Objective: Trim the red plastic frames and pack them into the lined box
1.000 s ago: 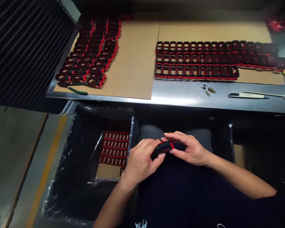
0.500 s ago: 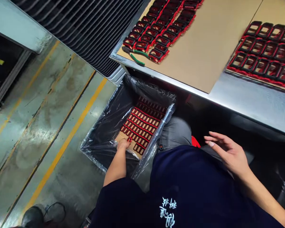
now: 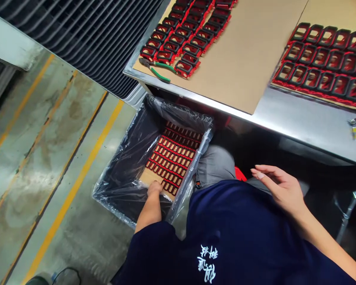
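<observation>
My left hand (image 3: pixel 155 187) reaches down into a bin lined with clear plastic (image 3: pixel 115 158). Its fingers are closed at a small red-and-black plastic frame (image 3: pixel 163 184) at the near end of a short row; the fingertips are partly hidden. Beyond it, several rows of the same red-and-black frames (image 3: pixel 170 158) lie on a cardboard sheet (image 3: pixel 149 177) in the bin. My right hand (image 3: pixel 280 186) hovers over my lap, in front of the table edge, its fingers stretched and holding nothing.
On the metal table (image 3: pixel 264 118), more red-and-black frames (image 3: pixel 184 37) stand in rows on cardboard (image 3: pixel 240 59), with a further group (image 3: pixel 323 59) at right. Green-handled pliers (image 3: pixel 158 69) lie at the left corner. Black ribbed racks (image 3: pixel 86 35) stand at upper left.
My left hand has moved the frame it held toward the short row, which now reaches its fingers. My right hand stays raised and empty. The whole view has shifted slightly.
</observation>
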`<state>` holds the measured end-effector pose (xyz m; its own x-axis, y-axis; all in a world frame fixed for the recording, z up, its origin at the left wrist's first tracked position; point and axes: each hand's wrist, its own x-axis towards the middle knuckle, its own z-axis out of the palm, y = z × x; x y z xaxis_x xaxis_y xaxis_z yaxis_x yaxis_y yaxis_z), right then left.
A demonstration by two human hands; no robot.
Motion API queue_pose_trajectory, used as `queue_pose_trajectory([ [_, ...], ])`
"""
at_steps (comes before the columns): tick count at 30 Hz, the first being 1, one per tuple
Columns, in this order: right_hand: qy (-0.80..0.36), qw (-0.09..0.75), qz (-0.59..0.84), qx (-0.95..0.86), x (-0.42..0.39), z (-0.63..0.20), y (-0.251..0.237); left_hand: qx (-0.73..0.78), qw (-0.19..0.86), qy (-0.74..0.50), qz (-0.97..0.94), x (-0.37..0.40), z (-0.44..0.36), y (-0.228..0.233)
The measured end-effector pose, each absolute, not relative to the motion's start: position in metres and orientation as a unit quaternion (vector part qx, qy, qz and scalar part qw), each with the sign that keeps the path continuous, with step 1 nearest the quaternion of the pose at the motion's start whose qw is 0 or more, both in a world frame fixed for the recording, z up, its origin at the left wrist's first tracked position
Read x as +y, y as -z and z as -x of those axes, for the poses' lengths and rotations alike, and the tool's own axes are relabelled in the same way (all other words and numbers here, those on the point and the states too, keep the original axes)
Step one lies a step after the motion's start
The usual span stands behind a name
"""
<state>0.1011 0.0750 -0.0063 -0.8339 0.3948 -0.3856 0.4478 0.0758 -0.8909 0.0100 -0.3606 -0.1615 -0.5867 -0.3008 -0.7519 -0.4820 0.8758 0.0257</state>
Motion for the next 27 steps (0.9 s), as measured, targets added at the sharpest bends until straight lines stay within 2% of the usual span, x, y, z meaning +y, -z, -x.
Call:
queue_pose_trajectory([
  [3, 0.605, 0.045, -0.26, 0.751, 0.076, -0.103, 0.006, 0.868, 0.34, -0.287, 0.218, -0.347, 0.006, 0.126],
  [6, 0.612, 0.127, -0.196, 0.755, 0.07, -0.101, 0.0, 0.824, 0.277, -0.464, 0.171, -0.309, 0.023, 0.087],
  [9, 0.672, 0.23, -0.112, 0.695, 0.054, -0.095, -0.01, 0.757, 0.237, -0.603, 0.088, -0.233, 0.032, 0.054],
  [11, 0.728, 0.25, -0.079, 0.634, 0.042, -0.09, -0.018, 0.694, 0.249, -0.675, 0.02, -0.169, 0.028, 0.036],
  [13, 0.769, 0.196, -0.091, 0.602, 0.037, -0.087, -0.025, 0.508, 0.32, -0.799, -0.035, -0.11, 0.016, 0.021],
  [16, 0.789, 0.07, -0.14, 0.594, 0.043, -0.091, -0.033, 0.386, 0.417, -0.82, -0.072, -0.055, -0.003, 0.005],
  [19, 0.768, -0.014, -0.157, 0.621, 0.054, -0.106, -0.04, 0.423, 0.445, -0.781, -0.112, -0.038, -0.012, 0.0],
  [23, 0.681, -0.106, -0.16, 0.707, 0.061, -0.127, -0.045, 0.495, 0.43, -0.735, -0.171, -0.04, -0.014, -0.003],
  [27, 0.685, -0.105, -0.168, 0.701, 0.065, -0.135, -0.045, 0.532, 0.401, -0.716, -0.21, -0.05, -0.017, -0.008],
])
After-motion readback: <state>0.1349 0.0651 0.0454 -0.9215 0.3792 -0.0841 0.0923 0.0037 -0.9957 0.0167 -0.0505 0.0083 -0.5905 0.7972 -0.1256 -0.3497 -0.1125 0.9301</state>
